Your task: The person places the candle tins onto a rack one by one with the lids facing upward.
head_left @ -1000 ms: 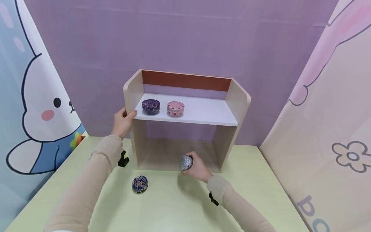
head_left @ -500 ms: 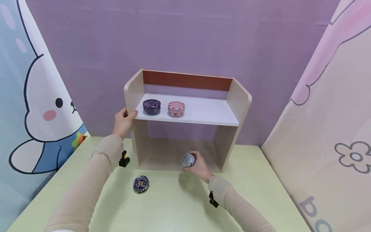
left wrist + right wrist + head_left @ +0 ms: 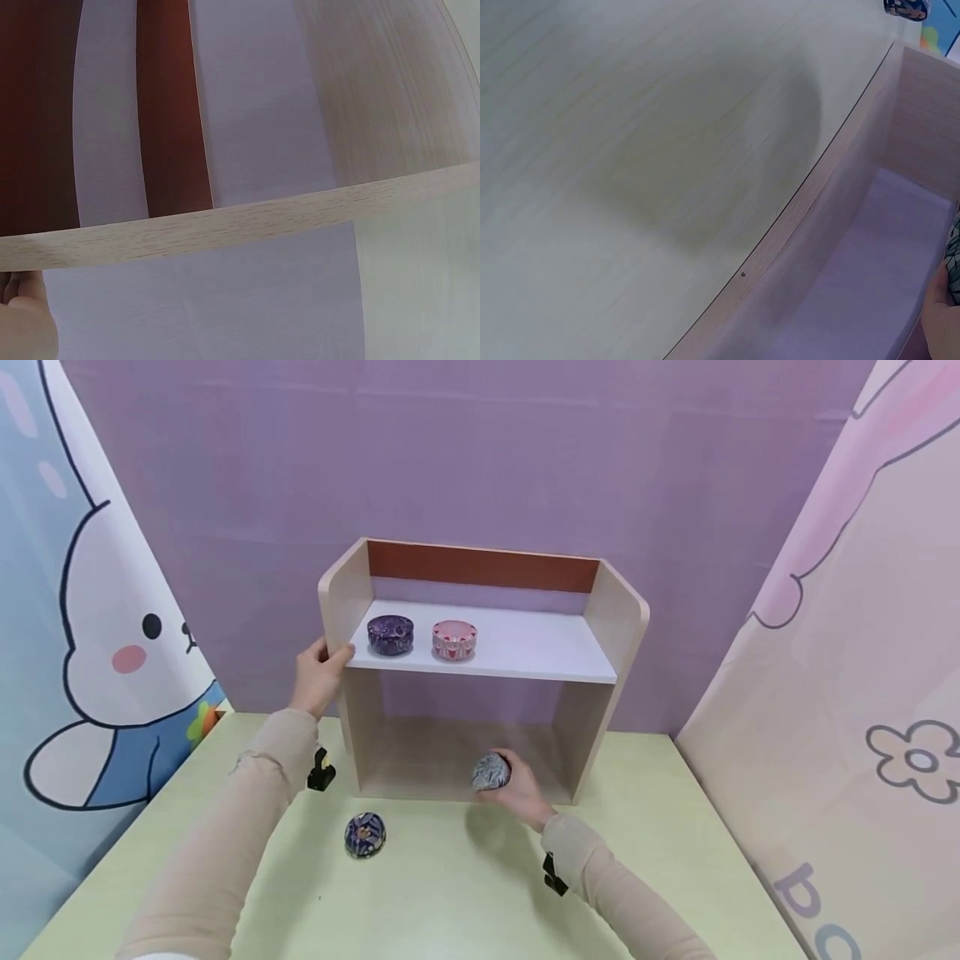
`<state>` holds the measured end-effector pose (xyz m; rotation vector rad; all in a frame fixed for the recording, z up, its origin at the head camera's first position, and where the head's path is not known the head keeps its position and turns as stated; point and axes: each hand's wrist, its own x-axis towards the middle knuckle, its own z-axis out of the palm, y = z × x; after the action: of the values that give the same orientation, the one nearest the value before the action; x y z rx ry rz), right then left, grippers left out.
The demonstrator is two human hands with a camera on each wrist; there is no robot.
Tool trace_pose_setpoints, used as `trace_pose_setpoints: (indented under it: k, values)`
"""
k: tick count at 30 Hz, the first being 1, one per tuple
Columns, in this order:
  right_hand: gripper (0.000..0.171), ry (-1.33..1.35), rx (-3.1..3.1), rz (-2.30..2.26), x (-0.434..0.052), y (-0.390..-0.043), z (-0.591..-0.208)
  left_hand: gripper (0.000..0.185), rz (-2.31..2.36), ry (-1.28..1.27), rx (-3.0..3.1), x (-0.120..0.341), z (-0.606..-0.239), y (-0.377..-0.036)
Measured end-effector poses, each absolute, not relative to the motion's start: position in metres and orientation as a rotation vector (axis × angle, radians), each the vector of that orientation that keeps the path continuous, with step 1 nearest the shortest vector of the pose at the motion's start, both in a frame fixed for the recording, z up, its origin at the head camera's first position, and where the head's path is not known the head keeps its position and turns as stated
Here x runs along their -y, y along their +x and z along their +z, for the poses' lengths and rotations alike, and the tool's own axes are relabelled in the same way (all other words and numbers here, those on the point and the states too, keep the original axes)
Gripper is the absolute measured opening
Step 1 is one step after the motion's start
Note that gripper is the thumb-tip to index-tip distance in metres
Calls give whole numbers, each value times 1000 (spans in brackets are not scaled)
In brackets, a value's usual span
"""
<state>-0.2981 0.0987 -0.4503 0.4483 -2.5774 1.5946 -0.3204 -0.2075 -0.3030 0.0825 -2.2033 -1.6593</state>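
The right hand (image 3: pixel 519 792) grips a small round grey tin (image 3: pixel 491 772) with a silvery pattern, fingers curled round it. The tin is tipped on its side, in the air at the front edge of the wooden shelf unit (image 3: pixel 600 735), just at the mouth of its lower bay and right of the middle. The left hand (image 3: pixel 318 675) holds the unit's left side panel, thumb hooked over the front edge by the left end of the white shelf board (image 3: pixel 540 652). In the left wrist view only a bit of thumb (image 3: pixel 26 326) shows under the panel's edge.

On the white board, towards its left end, a purple tin (image 3: pixel 391 635) and a pink tin (image 3: pixel 454 640) stand just beside each other, not touching. A dark blue tin (image 3: pixel 364 835) lies on the tabletop (image 3: pixel 450 902) in front of the unit's left corner.

The risks, as I judge them: the grey tin is smooth and held tilted, so a loose grip could let it drop and roll off across the tabletop. Raised from here, it could knock the front edge of the white board right above it. If it goes up beside the pink tin, a careless nudge might push that one into the purple one. Should the left hand slacken, a bump could shift the unit.
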Motion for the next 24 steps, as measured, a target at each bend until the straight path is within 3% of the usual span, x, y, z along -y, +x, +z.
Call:
trace_pose_setpoints:
  k: [24]
  values:
    - [81,216,2486,1948,-101,-301,-442,52,-1635,109,2209,209,-305,-324]
